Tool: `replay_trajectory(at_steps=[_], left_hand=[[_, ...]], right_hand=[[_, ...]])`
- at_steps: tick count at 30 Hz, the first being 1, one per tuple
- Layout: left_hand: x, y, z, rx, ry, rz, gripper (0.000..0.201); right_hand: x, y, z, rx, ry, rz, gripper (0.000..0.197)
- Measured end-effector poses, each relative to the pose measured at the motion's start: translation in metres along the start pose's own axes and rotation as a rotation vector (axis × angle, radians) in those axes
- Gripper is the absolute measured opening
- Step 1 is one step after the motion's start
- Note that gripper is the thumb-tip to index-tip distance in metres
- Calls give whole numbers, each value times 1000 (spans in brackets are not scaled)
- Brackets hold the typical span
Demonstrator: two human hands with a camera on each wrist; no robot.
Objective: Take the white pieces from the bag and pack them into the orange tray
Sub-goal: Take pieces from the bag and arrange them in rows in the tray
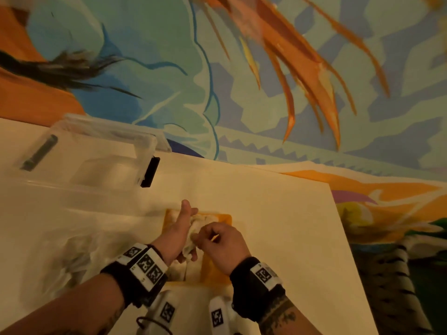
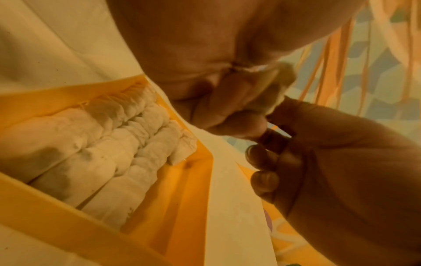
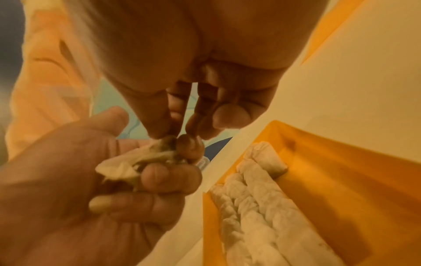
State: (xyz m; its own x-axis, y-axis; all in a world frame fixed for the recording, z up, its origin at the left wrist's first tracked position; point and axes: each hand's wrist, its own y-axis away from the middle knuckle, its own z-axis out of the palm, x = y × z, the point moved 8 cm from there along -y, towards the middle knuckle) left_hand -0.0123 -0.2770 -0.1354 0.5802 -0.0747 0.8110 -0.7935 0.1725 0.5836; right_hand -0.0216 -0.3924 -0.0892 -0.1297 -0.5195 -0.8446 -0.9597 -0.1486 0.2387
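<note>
Both hands are hovering over the orange tray (image 1: 219, 274): left hand (image 1: 177, 232) is cupping a white piece (image 1: 193, 228), fingers curled round it, right hand (image 1: 222, 241) pinching its 3 o'clock end; free slot sitting toward 3 o'clock.

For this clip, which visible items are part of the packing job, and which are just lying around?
Job: orange tray; packed white pieces; white piece held by left hand and right hand; clear bag.

Lying about: clear lidded box; painted cloth.

Cream worktop (image 1: 266, 213) under dim warm light, teal, blue and orange patterned rug (image 1: 242, 81) beyond, clear plastic box (image 1: 92, 155) at the far left
</note>
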Motion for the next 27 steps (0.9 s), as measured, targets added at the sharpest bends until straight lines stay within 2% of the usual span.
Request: replay_trajectory(at_steps=[6, 9, 13, 18, 22, 24, 27], left_hand=[[7, 11, 18, -83, -142, 92, 77], [-1, 9, 19, -80, -146, 81, 91], [-3, 7, 17, -72, -96, 59, 93], [7, 15, 14, -85, -112, 136, 61], [12, 12, 9, -56, -157, 224, 20], [15, 12, 7, -56, -192, 248, 17], [19, 14, 8, -65, -209, 277, 26]], right_hand=[[16, 10, -22, 133, -266, 88, 20], [9, 13, -21, 84, -358, 62, 16], [2, 12, -15, 6, -222, 27, 15], [13, 5, -31, 161, -404, 87, 13], [10, 3, -41, 150, -384, 29, 10], [8, 2, -43, 108, -296, -3, 19], [9, -3, -46, 69, -134, -32, 32]])
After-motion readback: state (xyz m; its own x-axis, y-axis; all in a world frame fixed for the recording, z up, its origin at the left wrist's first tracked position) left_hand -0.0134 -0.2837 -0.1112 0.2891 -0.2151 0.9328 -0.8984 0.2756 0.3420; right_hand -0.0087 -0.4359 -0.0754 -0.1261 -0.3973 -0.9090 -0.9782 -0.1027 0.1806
